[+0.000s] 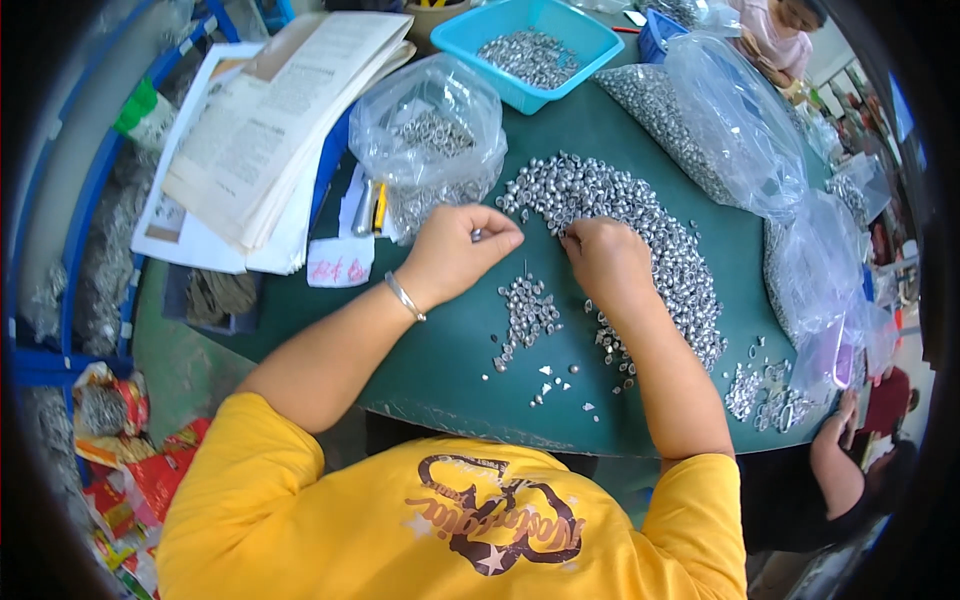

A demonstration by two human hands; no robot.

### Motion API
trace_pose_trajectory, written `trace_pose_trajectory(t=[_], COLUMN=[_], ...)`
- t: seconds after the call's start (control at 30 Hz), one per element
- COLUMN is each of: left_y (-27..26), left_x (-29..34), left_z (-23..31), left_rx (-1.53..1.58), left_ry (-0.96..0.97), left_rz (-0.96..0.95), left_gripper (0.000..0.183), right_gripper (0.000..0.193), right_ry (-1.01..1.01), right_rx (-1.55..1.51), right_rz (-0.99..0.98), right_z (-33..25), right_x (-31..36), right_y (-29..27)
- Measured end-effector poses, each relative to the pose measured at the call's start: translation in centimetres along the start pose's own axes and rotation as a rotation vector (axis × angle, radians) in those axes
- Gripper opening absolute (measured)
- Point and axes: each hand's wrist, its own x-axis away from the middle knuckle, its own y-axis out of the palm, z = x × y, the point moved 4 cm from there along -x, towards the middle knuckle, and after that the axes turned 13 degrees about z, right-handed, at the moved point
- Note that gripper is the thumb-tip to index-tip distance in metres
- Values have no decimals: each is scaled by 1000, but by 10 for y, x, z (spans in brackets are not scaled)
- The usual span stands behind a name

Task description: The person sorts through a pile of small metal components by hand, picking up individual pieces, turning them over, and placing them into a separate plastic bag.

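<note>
A large heap of small silvery metal pieces (665,235) spreads over the green tabletop. My right hand (608,258) is at the heap's left edge, fingers pinched down; whatever is between the fingertips is hidden. To its left, my left hand (462,248) hovers over the table with fingers curled together, and a bit of grey shows inside the curl, too small to name. A silver bangle (405,297) circles the left wrist. Between my forearms lies a smaller pile of the same silvery pieces (527,312), with small white scraps (546,371) nearer me.
A blue plastic basket (455,40) and an open clear bag (425,90) of metal parts stand at the back. Papers (262,130) are stacked left; a yellow cutter (379,208) lies nearby. Large filled bags (735,120) line the right. Other people sit beyond.
</note>
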Motion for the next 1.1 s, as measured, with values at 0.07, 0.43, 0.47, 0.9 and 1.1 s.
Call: trace_pose_trajectory(t=[0.07, 0.43, 0.47, 0.9, 1.1], left_y=[2, 49, 52, 11, 9], left_x=[1, -27, -27, -14, -11], left_z=[0, 15, 15, 0, 4], left_rx=[26, -508, -557, 932, 138], left_ry=[49, 583, 592, -839, -309], left_rz=[43, -27, -45, -164, 10], left_gripper=[13, 11, 11, 10, 13], right_gripper=[16, 14, 16, 10, 10], right_ry=[42, 661, 492, -153, 805], right_rx=[16, -1198, -846, -228, -1664], right_rz=[5, -186, -114, 61, -316], right_z=[5, 41, 34, 10, 23], right_x=[-1, 0, -4, -13, -12], right_y=[-2, -10, -9, 12, -2])
